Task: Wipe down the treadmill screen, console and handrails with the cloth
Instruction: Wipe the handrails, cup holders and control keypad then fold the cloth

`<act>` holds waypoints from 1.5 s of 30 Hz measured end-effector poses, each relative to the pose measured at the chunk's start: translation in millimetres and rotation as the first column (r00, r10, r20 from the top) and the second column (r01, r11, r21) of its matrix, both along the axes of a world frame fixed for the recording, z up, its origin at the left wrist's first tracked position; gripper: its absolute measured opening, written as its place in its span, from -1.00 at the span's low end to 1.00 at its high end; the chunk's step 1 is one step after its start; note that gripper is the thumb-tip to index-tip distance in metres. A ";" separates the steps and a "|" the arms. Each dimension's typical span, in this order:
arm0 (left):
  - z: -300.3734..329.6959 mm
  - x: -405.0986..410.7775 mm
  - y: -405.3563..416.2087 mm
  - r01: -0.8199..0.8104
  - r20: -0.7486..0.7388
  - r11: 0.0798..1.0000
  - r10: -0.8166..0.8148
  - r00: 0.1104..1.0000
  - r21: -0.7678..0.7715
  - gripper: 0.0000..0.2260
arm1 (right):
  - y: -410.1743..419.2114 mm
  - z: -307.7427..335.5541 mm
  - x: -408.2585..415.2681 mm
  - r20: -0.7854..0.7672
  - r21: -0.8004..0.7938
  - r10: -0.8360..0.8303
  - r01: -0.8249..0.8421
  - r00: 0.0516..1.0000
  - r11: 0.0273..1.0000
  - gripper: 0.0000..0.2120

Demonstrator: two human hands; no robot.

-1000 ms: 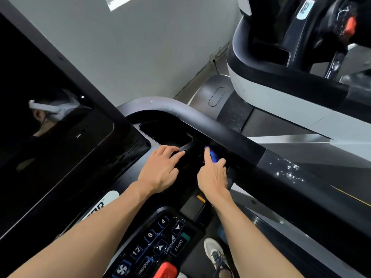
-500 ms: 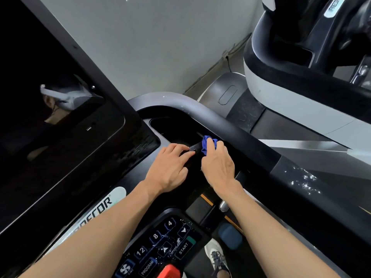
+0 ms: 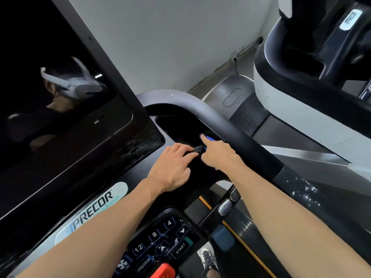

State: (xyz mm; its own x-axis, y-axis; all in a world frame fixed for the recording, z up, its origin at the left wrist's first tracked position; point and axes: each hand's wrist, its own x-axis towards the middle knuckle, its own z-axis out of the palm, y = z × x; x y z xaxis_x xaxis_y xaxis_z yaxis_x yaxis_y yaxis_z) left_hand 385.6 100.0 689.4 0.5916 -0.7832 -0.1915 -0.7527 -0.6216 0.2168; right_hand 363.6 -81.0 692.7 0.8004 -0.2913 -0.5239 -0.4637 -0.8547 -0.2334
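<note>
A blue cloth (image 3: 208,138) shows only as a small patch under my right hand (image 3: 217,153), which presses it into the black tray of the console (image 3: 176,129), just inside the grey curved handrail (image 3: 202,109). My left hand (image 3: 172,167) rests on the console beside it, fingers curled onto a black ridge of the tray. The large dark screen (image 3: 60,117) fills the left, reflecting a person in a white headset.
A keypad (image 3: 158,243) with number and START buttons and a red stop button (image 3: 162,270) lies below my arms. A second treadmill (image 3: 313,97) stands at the right. Water droplets (image 3: 305,192) speckle the handrail's black grip. A shoe (image 3: 207,257) shows below.
My right hand has slid the cloth further up into the tray, toward the handrail. The left hand stays on the console. The camera view has shifted to the right.
</note>
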 end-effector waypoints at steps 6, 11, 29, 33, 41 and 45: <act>2.2 -1.2 1.0 0.003 -0.007 1.000 -0.003 1.000 -0.002 -0.32 | 3.1 -6.6 -25.2 0.029 0.024 -0.088 0.088 0.996 0.996 -0.24; 1.3 -0.8 -1.1 0.000 0.013 1.000 0.000 1.000 0.010 -0.32 | 5.1 -10.9 -36.3 0.034 0.057 -0.155 0.153 0.987 0.987 -0.19; -3.8 -2.6 -4.1 0.010 0.082 0.998 -0.015 0.997 0.058 -0.33 | 65.4 -21.1 -66.2 -0.094 0.362 -0.781 0.752 0.617 0.551 -0.15; -5.8 -2.7 -3.0 0.017 0.098 0.999 -0.022 0.995 0.049 -0.35 | 60.8 -15.8 -61.8 -0.085 0.370 -0.820 0.781 0.567 0.502 -0.18; -6.4 -1.8 -3.5 0.018 0.092 0.999 -0.022 0.996 0.036 -0.35 | 63.4 -25.8 -62.7 0.220 0.269 -0.640 0.584 0.737 0.766 -0.31; -7.3 -0.6 -1.4 0.032 0.089 0.999 -0.034 0.995 0.024 -0.36 | 48.0 -29.4 -64.2 0.189 0.291 -0.660 0.600 0.727 0.745 -0.44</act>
